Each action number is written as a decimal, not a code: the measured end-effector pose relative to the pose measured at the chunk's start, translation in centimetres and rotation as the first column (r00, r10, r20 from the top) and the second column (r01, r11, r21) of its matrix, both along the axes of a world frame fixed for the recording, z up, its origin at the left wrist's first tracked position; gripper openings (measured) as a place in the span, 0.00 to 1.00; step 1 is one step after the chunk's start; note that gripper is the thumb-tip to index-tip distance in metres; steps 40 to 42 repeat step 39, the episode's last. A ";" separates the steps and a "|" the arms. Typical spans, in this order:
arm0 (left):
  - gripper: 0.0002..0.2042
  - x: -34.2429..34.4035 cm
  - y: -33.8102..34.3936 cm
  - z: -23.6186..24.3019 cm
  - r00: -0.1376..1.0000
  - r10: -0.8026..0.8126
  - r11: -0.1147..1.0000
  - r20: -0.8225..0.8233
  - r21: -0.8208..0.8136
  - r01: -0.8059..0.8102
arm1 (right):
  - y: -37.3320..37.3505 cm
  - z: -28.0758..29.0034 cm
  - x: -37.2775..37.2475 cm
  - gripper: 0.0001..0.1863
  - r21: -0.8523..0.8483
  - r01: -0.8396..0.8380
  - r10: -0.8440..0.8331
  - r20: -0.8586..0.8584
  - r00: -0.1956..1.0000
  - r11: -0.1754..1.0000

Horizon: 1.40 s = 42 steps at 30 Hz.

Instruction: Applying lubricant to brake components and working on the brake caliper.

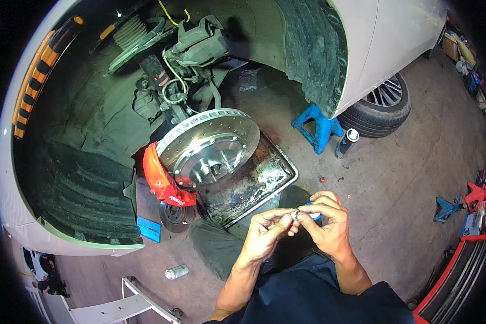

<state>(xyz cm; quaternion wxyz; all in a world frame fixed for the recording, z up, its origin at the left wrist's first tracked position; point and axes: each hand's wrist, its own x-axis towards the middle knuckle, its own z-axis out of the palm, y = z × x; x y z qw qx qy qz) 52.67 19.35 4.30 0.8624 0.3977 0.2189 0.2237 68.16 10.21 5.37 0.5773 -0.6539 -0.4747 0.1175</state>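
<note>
My left hand [267, 235] and my right hand [330, 222] meet in front of my lap, fingers closed. Between their fingertips is a small silvery piece [295, 215], too small to name, pinched by the left thumb and fingers. The right hand grips a small blue object [314, 211], mostly covered by its fingers. Beyond the hands, a drilled brake disc [205, 146] sits on the wheel hub, with a red brake caliper [162, 181] at its left edge. Neither hand touches them.
Under the disc lies an oily metal tray [275, 174]. A blue jack stand [317, 128], a spray can [348, 141] and a wheel [380, 108] are at right. Another can [177, 271] lies left of my legs, near a smaller disc [176, 216]. The wheel arch [86, 194] surrounds the hub.
</note>
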 end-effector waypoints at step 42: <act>0.14 -0.1 0.5 -0.5 0.963 0.085 0.929 -0.254 0.370 0.016 | 0.8 -0.7 -0.3 0.09 -0.071 0.016 -0.005 0.156 0.988 0.997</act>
